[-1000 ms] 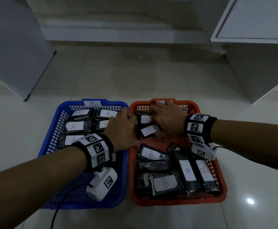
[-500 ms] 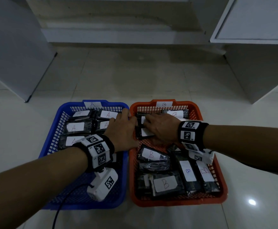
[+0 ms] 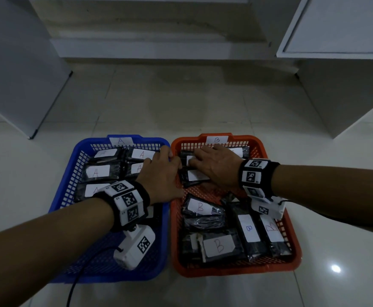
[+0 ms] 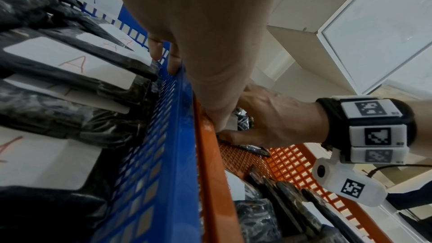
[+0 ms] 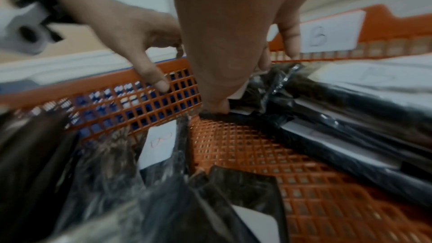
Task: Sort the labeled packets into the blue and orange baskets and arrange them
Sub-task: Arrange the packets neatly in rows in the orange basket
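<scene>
The blue basket (image 3: 68,185) on the left holds black packets with white "A" labels (image 3: 97,172). Beside it, the orange basket (image 3: 254,140) holds "B" packets (image 3: 218,247). My left hand (image 3: 172,159) straddles the two touching walls. Its fingers curl over the blue rim (image 4: 174,66) and its thumb presses inside the orange wall (image 5: 161,84). My right hand (image 3: 203,160) lies flat on two B packets (image 3: 197,175) in the orange basket's far left corner. Its fingers are stretched over them and its thumb (image 5: 215,106) rests on a packet's near end.
Both baskets stand on a pale tiled floor. White cabinet panels stand at the left (image 3: 15,85) and the right (image 3: 347,96), and a low step (image 3: 159,47) runs along the back. Bare orange mesh (image 3: 212,191) shows in the middle of the orange basket.
My right hand has slid left and a little toward me across the far B packets, uncovering the packet at the far right. My left hand has stayed on the walls.
</scene>
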